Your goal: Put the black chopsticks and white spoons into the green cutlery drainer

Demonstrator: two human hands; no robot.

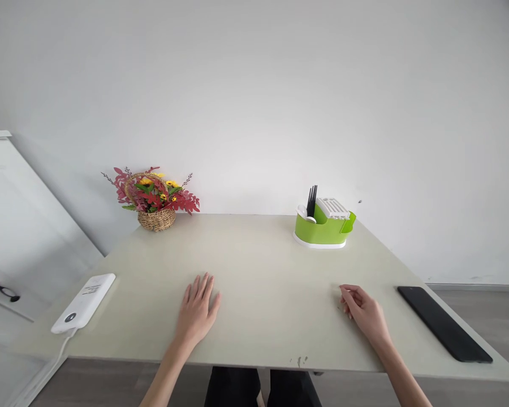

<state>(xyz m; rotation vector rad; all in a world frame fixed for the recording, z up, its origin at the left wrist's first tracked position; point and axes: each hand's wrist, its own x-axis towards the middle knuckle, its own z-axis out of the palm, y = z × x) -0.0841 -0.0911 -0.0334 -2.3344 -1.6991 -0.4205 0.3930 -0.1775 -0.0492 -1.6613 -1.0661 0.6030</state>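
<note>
My left hand [198,308] lies palm down on the pale table, its fingers stretched out and a little apart, with nothing in it. On the right side of the table rests my right hand [363,311], fingers curled in and the thumb against the index finger; no object shows in it. A black smartphone [443,322] lies flat to the right of that hand, near the table's right edge. Further back stands a green utensil holder [324,230] on a white base, with black chopsticks [311,200] and white spoons [302,212] upright in it.
A wicker basket [156,219] of red and yellow flowers stands at the back left against the wall. At the left edge lies a white power bank [85,302] with a white cable [62,347] hanging off. A white cabinet [21,226] adjoins the table's left side.
</note>
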